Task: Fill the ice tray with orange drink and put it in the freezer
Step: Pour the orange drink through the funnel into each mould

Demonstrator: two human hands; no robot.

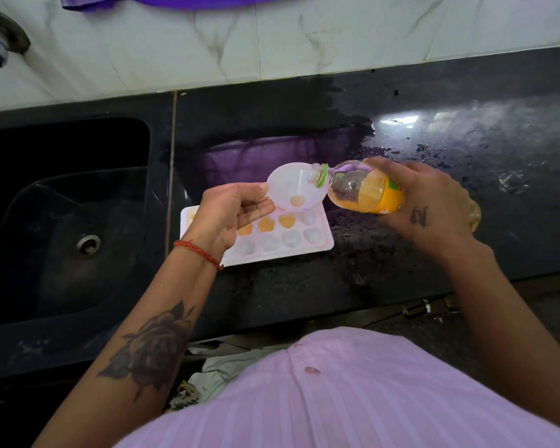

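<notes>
The right hand (pixel 430 202) is tipping the bottle (pixel 366 189) into a funnel (pixel 291 185) at its nine o'clock, the left hand (pixel 230 215) pinching it over the ice tray (pixel 304 244) lying on the table (pixel 434 140).

A white plastic ice tray with heart-shaped cells (pixel 291 240) is laid flat on the black counter beside the sink edge; several far-row cells are filled with orange drink. Above it, a translucent white funnel (pixel 296 187) is held, and a clear orange-drink bottle (pixel 366 189) is tipped into it.
</notes>
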